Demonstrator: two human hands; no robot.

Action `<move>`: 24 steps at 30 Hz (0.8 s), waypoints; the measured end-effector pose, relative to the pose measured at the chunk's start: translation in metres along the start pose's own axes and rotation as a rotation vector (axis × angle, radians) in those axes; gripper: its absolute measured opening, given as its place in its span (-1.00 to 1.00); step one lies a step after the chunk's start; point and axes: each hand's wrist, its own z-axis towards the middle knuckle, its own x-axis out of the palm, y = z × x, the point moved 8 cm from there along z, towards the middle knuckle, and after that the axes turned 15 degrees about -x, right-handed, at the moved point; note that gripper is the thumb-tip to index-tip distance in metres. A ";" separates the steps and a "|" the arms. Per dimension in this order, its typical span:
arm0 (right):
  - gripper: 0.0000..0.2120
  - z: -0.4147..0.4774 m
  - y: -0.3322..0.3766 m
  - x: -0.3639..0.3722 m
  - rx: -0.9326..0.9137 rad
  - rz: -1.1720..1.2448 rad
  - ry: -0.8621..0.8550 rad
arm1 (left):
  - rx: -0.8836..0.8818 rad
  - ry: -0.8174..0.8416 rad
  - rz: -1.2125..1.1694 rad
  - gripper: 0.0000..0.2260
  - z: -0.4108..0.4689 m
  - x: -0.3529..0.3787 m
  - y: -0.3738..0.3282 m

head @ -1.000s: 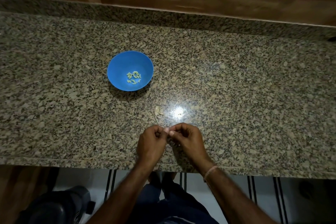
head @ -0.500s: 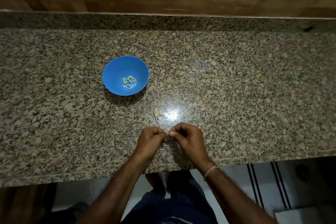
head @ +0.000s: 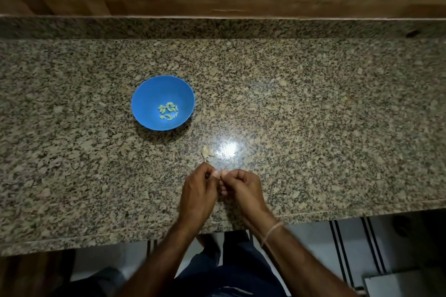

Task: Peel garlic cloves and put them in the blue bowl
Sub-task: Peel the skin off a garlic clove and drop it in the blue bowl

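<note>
- A blue bowl [head: 147, 103] stands on the counter, up and to the left of the left hand and well apart from it.
- Peeled garlic cloves [head: 168, 111] lie in a loose cluster at the bottom of the bowl; they look small and pale green-yellow against the blue.
- The left hand [head: 198, 190] hovers over the near part of the counter with its back to the camera. Its fingers are curled in, and its thumb and fingertips meet those of the other hand.
- A small piece of garlic [head: 208, 151] with a thin stalk trailing toward the hands lies on the stone just beyond the left hand's knuckles. It lies between that hand and the bowl and touches neither.
- A small pale bit [head: 220, 174] is pinched where the two hands' fingertips meet. It is mostly hidden, so I cannot tell whether it is a clove or skin.
- A bright glare [head: 228, 149] sits on the stone just beyond the fingertips.
- The right hand [head: 243, 190] mirrors the left, with fingers curled and thumb and fingertips pinching the same bit.
- A thin thread band [head: 271, 231] circles the right wrist, near the counter's front edge.
- The speckled granite counter [head: 325, 128] stretches bare to the right of the right hand.
</note>
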 end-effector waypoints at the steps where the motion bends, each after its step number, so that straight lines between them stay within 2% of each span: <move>1: -0.80 0.003 0.004 -0.003 -0.070 -0.096 -0.016 | -0.008 -0.001 0.009 -0.83 0.000 0.004 0.000; 4: -0.78 0.009 0.017 -0.008 -0.255 -0.378 -0.031 | 0.028 -0.002 0.063 -0.81 0.000 0.011 -0.005; 6: -0.77 0.010 0.025 -0.007 -0.357 -0.482 -0.020 | -0.021 0.032 0.055 -0.79 0.003 0.015 -0.002; 8: -0.77 0.010 0.033 -0.006 -0.446 -0.531 -0.001 | -0.176 0.123 -0.046 -0.77 0.007 0.022 0.008; 11: -0.78 0.010 0.039 -0.006 -0.561 -0.609 0.042 | -0.479 0.353 -0.362 -0.76 0.006 0.039 0.021; 13: -0.80 0.010 0.041 -0.006 -0.615 -0.681 0.071 | -0.587 0.437 -0.473 -0.78 0.003 0.046 0.024; 15: -0.79 0.012 0.041 -0.005 -0.593 -0.706 0.074 | -0.504 0.383 -0.392 -0.78 0.005 0.042 0.022; 18: -0.75 0.021 0.029 -0.009 -0.326 -0.558 0.068 | -0.132 0.166 -0.027 -0.78 0.007 0.027 0.006; 20: -0.75 0.024 0.019 -0.008 -0.181 -0.435 0.106 | 0.045 0.102 0.132 -0.79 0.004 0.023 -0.005; 22: -0.72 0.025 0.021 -0.007 -0.208 -0.479 0.131 | 0.079 0.087 0.182 -0.80 0.005 0.022 -0.007; 24: -0.65 0.025 0.031 -0.004 -0.368 -0.659 0.144 | -0.021 0.149 0.082 -0.79 0.009 0.024 0.002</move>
